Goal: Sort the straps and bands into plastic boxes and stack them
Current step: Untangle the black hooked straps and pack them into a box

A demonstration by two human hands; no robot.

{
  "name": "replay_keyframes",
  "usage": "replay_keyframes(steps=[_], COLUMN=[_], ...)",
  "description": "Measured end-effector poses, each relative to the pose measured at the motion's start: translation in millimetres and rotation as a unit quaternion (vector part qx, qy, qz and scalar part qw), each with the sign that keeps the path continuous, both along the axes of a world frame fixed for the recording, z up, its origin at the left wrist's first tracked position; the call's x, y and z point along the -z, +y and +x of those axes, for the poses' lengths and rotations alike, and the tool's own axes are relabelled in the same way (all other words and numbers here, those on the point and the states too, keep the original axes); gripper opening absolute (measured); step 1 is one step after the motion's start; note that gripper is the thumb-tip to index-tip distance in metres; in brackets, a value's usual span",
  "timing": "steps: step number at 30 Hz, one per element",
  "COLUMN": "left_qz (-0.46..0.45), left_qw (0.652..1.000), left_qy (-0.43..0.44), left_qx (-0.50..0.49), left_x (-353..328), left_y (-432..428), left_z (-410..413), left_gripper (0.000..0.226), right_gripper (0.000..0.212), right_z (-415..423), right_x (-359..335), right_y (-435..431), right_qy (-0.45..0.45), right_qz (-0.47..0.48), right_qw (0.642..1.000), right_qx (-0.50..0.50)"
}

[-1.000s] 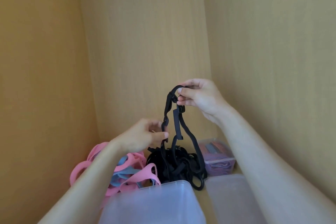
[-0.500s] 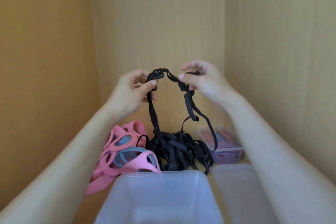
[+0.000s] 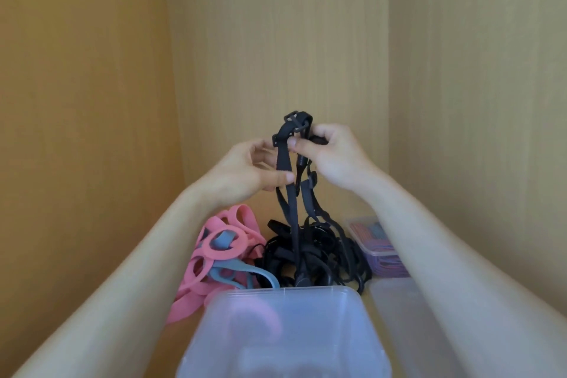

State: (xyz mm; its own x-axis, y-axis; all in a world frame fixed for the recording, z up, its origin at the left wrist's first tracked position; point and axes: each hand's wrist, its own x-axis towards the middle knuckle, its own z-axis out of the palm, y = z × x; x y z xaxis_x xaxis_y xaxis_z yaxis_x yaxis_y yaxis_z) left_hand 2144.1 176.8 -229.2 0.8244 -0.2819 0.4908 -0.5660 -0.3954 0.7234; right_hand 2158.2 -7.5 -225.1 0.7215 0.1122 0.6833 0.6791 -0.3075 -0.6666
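Both hands hold one black strap (image 3: pixel 283 159) up above the pile. My right hand (image 3: pixel 329 159) pinches its folded top with the buckle, and my left hand (image 3: pixel 248 170) grips it just below, thumb pressed on the webbing. Its loose ends hang down into a tangled heap of black straps (image 3: pixel 310 258) on the shelf floor. Left of the heap lie pink and blue rubber bands (image 3: pixel 221 248). A clear plastic box (image 3: pixel 282 331) stands nearest me, with something pink and dark showing through it.
A small clear box (image 3: pixel 377 250) filled with purple and red bands sits at the back right. A flat clear lid (image 3: pixel 408 316) lies right of the near box. Wooden cabinet walls (image 3: pixel 276 55) close in on the left, back and right.
The two hands came together, folding the strap's top into a tight loop. They sit a little lower and closer than before, with the strap hanging in doubled lengths.
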Motion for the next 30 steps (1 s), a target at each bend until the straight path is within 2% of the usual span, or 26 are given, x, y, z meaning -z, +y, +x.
replay_keyframes(steps=[5,10,12,14,20,23,25,30], left_qz=[0.177,0.193,0.188,0.164,0.051,-0.006,-0.021,-0.004], left_qw=[0.980,0.970,0.970,0.972,0.989,0.988,0.986,0.983], left_qy=[0.091,0.139,0.153,0.162,0.135,0.152,0.162,0.182], left_qx=[0.021,0.044,0.039,0.034,0.029,0.040,0.044,0.034], left_x=[23,36,42,46,43,38,36,43], left_y=[0,-4,-6,-8,-1,2,2,-2], left_z=[15,24,26,29,28,27,27,32], left_gripper=[0.025,0.025,0.032,0.026,0.018,0.018,0.021,0.023], right_gripper=[0.012,0.016,0.018,0.016,0.014,0.018,0.020,0.014], right_z=[-7,-11,-11,-11,-8,-3,0,2], right_x=[-6,-9,-9,-9,-7,-4,-2,-4], right_y=[-2,0,0,-2,-8,-13,-18,-28], right_qy=[0.009,0.012,0.007,0.000,-0.012,0.008,0.041,0.116], right_qz=[0.086,0.146,0.162,0.170,0.149,0.161,0.198,0.336], right_qw=[0.996,0.989,0.987,0.985,0.988,0.985,0.978,0.934], right_qx=[-0.005,-0.010,-0.007,-0.006,0.039,0.058,0.052,-0.043])
